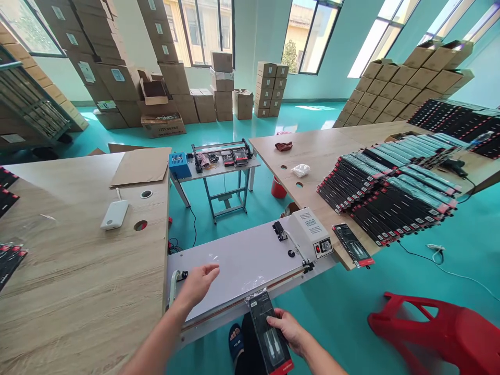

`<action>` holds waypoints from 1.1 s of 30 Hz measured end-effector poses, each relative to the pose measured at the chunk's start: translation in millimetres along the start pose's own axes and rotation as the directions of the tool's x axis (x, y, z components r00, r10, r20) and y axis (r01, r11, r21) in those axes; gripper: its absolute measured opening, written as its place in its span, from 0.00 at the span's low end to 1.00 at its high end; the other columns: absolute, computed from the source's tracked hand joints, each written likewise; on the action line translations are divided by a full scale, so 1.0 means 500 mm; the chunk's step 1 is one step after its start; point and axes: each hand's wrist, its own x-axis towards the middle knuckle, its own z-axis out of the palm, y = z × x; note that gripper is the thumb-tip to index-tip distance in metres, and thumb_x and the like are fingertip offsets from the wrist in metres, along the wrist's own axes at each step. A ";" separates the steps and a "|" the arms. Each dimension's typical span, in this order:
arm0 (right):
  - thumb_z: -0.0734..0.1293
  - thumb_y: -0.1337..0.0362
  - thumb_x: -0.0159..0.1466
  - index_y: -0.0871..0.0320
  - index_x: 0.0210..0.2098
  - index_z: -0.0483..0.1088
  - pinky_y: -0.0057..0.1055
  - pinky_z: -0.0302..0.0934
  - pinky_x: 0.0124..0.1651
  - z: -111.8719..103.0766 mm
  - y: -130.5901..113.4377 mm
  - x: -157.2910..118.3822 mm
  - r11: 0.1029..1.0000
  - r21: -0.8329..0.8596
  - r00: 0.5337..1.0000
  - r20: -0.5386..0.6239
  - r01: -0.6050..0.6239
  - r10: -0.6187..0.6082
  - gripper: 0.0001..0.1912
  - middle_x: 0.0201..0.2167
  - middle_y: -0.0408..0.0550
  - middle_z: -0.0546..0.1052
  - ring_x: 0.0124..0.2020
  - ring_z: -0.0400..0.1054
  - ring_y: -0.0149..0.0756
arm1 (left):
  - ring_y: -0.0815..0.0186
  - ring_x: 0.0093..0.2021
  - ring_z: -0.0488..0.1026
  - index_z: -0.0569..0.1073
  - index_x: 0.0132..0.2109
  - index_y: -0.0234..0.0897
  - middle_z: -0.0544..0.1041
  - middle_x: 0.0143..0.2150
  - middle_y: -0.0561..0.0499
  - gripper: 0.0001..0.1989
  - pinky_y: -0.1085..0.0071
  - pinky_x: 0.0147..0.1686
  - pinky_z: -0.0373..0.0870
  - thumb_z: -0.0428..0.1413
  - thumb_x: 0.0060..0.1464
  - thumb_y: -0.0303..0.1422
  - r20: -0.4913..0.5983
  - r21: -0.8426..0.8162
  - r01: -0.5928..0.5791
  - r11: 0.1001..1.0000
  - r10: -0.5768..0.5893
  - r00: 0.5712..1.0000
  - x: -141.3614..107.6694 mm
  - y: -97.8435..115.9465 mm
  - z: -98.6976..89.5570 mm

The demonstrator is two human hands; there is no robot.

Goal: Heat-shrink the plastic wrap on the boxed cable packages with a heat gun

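My right hand (pixel 289 329) grips a flat black package (pixel 264 325) by its side, thumb on its face. The package has a red end, shows pale tool shapes on its front, and has clear film standing out at its far end. It slants in front of the near edge of a long heat sealer (pixel 230 268). Over the sealer's white top, my left hand (pixel 201 283) holds nothing, with its fingers stretched out. The sealer's control box (pixel 312 234) stands at the right, with a switch and dial. A similar package (pixel 352 245) lies on the right table's corner.
On the right table (pixel 273 148) lie piles of black packages (pixel 394 203) and a crumpled plastic bag (pixel 301 170). The left table (pixel 86 291) bears a white device (pixel 114 214) and cardboard (pixel 142 166). A red stool (pixel 441 323) stands at lower right; cartons (pixel 269 88) line the back wall.
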 end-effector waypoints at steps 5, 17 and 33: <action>0.73 0.61 0.61 0.61 0.38 0.74 0.39 0.68 0.43 -0.005 0.003 0.000 0.999 0.014 0.998 0.038 0.040 -0.041 0.09 0.32 0.44 0.79 0.34 0.74 0.36 | 0.50 0.38 0.78 0.76 0.23 0.35 0.81 0.28 0.42 0.18 0.62 0.42 0.67 0.57 0.50 0.45 0.238 0.312 -0.058 0.948 -0.019 0.971 0.101 0.031 0.088; 0.79 0.53 0.49 0.62 0.36 0.77 0.38 0.64 0.42 -0.002 -0.013 -0.007 0.998 0.032 0.998 0.021 0.052 -0.053 0.22 0.31 0.50 0.82 0.33 0.75 0.42 | 0.40 0.51 0.75 0.79 0.30 0.36 0.83 0.41 0.34 0.20 0.42 0.57 0.52 0.58 0.49 0.50 0.418 0.599 -0.154 0.786 -0.142 0.897 0.156 0.042 0.226; 0.78 0.50 0.49 0.62 0.37 0.77 0.37 0.63 0.41 -0.005 -0.006 -0.001 0.997 0.038 0.996 0.048 0.070 -0.072 0.24 0.31 0.49 0.82 0.33 0.75 0.43 | 0.58 0.49 0.75 0.76 0.46 0.34 0.78 0.48 0.47 0.13 0.53 0.51 0.72 0.58 0.60 0.39 0.483 0.560 -0.102 0.822 -0.224 0.846 0.140 0.038 0.232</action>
